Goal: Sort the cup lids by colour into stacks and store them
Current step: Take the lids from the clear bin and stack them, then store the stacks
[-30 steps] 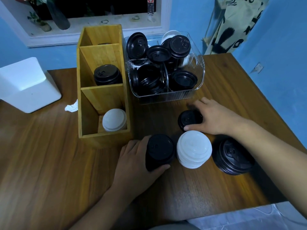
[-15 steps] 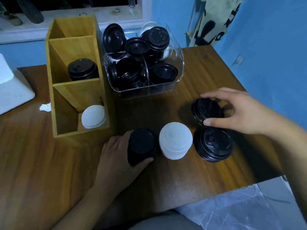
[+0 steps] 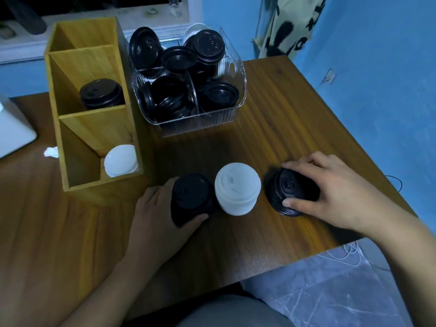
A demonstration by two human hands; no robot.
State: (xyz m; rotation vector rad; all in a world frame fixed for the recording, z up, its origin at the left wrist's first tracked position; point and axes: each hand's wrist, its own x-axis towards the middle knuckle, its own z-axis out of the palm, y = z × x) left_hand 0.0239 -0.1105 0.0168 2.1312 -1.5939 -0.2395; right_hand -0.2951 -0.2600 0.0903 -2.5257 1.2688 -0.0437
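Three stacks of cup lids stand in a row on the near part of the tabletop [image 3: 283,109]: a left black stack [image 3: 192,197], a white stack [image 3: 237,192] in the centre, and a right black stack [image 3: 286,190]. The left black stack stands just beside the white stack, and the right black stack stands a little apart from it.

The left hand [image 3: 153,213] holds the left black stack, its grip curled round the side with the thumb on the near face. The right hand [image 3: 337,192] reaches in from the right. Its grip pinches the right black stack between the thumb at the near rim and the fingers at the far rim.

At far left is a wooden organiser [image 3: 70,142] with three compartments. The middle one holds stored black lids [image 3: 101,93] and the near one holds stored white lids [image 3: 120,160].

Just right of the organiser, a clear bin [image 3: 200,125] holds loose black lids [image 3: 177,95] at mixed angles, with one white lid [image 3: 192,31] at its far rim. A paper scrap [image 3: 50,152] and a white block [image 3: 14,131] lie left of the organiser.
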